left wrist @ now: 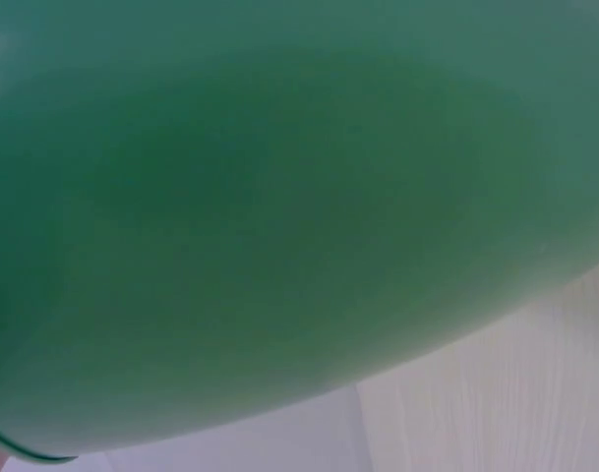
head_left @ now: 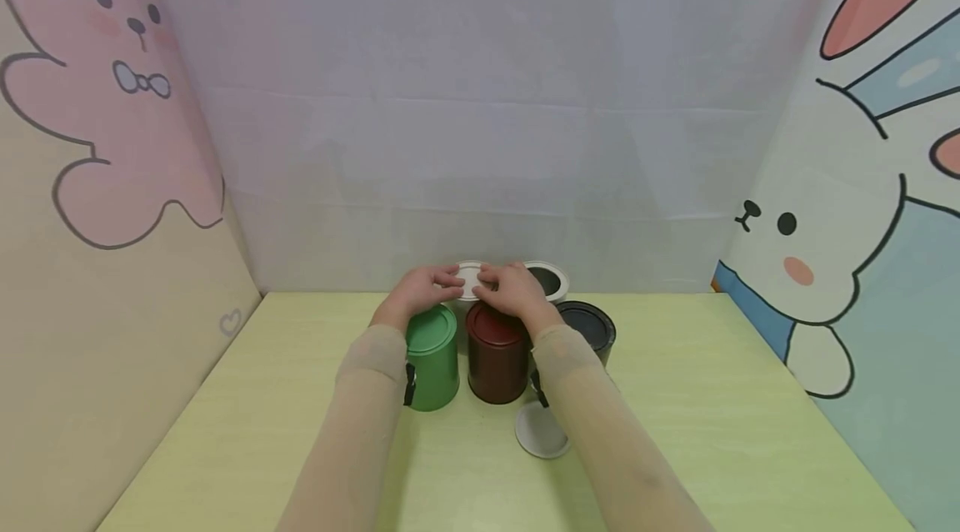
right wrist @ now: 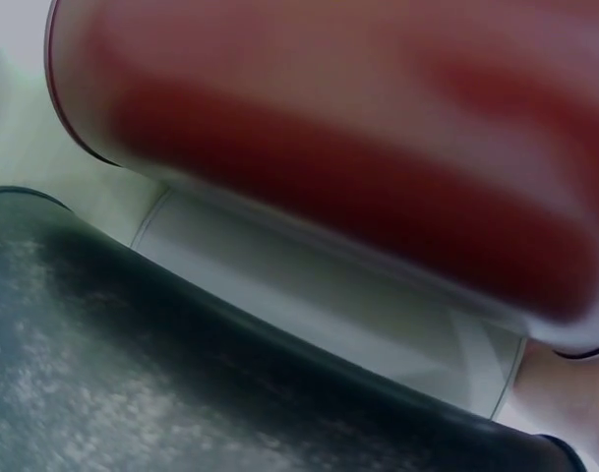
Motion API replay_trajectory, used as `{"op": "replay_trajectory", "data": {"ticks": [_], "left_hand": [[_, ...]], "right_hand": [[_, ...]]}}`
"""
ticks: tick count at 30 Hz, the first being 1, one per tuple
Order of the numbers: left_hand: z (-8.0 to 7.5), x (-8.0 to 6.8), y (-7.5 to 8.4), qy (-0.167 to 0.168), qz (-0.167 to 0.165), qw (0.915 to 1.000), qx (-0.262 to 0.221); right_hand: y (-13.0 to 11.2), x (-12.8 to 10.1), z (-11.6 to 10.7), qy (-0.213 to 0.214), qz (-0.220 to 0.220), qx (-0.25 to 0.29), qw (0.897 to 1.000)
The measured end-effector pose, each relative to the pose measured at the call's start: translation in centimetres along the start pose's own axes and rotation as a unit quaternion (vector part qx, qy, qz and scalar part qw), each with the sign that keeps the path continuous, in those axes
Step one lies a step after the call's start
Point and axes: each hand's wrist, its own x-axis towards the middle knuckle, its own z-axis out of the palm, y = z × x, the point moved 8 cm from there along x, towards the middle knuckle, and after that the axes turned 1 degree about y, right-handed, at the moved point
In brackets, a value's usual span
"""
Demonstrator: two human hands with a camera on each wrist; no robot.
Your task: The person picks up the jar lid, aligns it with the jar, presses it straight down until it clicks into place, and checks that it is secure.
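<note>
White lid (head_left: 470, 280), far row, centre: my left hand (head_left: 418, 290) and right hand (head_left: 512, 288) pinch its rim from either side, over a can hidden behind my fingers. Near row: green can (head_left: 432, 355) left, dark red can (head_left: 497, 353) centre, black can (head_left: 589, 328) right; an open white can (head_left: 549, 281) far right; a loose lid (head_left: 538, 433) nearest me.

Left wrist view: green can lid (left wrist: 279, 226) only, blurred.

Right wrist view: dark red can (right wrist: 358, 147), black can (right wrist: 181, 383), a white can's wall (right wrist: 319, 305) between.

Risk: my wrists hang just over the near cans; a dropped forearm could topple them.
</note>
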Motion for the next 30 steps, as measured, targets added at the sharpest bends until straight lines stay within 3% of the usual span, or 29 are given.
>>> {"op": "replay_trajectory", "data": {"ticks": [9,18,24,30], "left_hand": [[0.1,0.0,-0.1,0.001,0.006,1.0000,0.002],[-0.1,-0.2,-0.3,0.004,0.008,0.9999,0.006],[-0.2,0.1,0.6,0.007,0.036,0.9979,0.054],[-0.6,0.0,2.1,0.047,0.080,0.9922,0.083]], "right_hand": [[0.1,0.2,0.4,-0.010,0.007,-0.011,1.000],[-0.3,0.1,0.8,-0.039,-0.047,-0.032,0.998],[-0.5,-0.2,-0.1,0.006,-0.052,-0.041,0.998],[-1.2,-0.7,-1.3,0.035,-0.069,-0.043,0.996]]}}
